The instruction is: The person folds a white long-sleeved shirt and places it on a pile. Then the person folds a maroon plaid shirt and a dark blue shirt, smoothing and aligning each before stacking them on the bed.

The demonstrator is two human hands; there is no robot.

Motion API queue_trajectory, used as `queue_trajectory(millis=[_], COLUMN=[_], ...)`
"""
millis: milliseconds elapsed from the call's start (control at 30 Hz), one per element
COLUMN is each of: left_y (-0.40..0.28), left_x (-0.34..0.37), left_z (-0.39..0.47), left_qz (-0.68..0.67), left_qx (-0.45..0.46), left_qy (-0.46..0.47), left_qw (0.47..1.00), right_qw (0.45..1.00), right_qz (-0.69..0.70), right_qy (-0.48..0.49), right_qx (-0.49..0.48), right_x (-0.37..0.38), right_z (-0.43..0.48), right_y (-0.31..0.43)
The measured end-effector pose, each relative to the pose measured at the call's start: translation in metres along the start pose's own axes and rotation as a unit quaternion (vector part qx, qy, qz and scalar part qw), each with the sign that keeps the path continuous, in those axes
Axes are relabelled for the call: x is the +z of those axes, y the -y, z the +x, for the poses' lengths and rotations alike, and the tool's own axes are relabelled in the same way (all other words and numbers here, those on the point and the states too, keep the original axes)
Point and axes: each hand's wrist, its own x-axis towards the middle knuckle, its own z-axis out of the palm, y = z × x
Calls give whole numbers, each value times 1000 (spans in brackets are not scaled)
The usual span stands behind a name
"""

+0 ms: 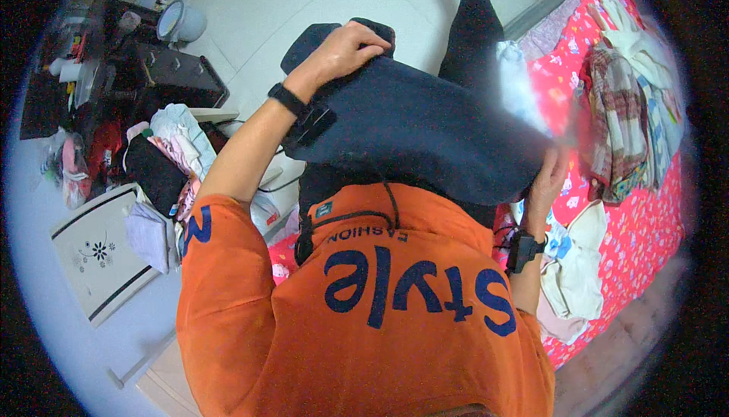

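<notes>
A dark navy garment (410, 115) is spread across my lap, with darker rounded flaps of cloth at its far left end. My left hand (356, 46) rests at that far edge, its fingers curled over the cloth. At the garment's right end is my right hand (551, 172), beside the bed. Its fingers are blurred, so their grip on the cloth is unclear. A black band (287, 99) circles my left wrist, and a black wrist device (521, 250) is on the right one.
To the right, a bed with a pink-red patterned cover (632, 252) bears a plaid shirt (618, 115) and pale clothes (575, 269). On the left are a dark cabinet (176, 75), a white bin (182, 21), piled clothes (179, 132) and a white flower-patterned panel (102, 252).
</notes>
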Motion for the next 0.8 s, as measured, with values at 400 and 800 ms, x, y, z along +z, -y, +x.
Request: queue_trajectory(millis=[400, 800], left_y=[4, -9], left_x=[-11, -6], left_z=[18, 15], left_qz=[-175, 6], left_qx=[-52, -74], left_qy=[244, 241], left_qw=[953, 968], right_qw=[999, 1000], right_qz=[16, 15], right_qy=[-36, -24], right_qx=[-6, 6], right_x=[5, 4], right_z=[-1, 1], right_y=[-9, -5])
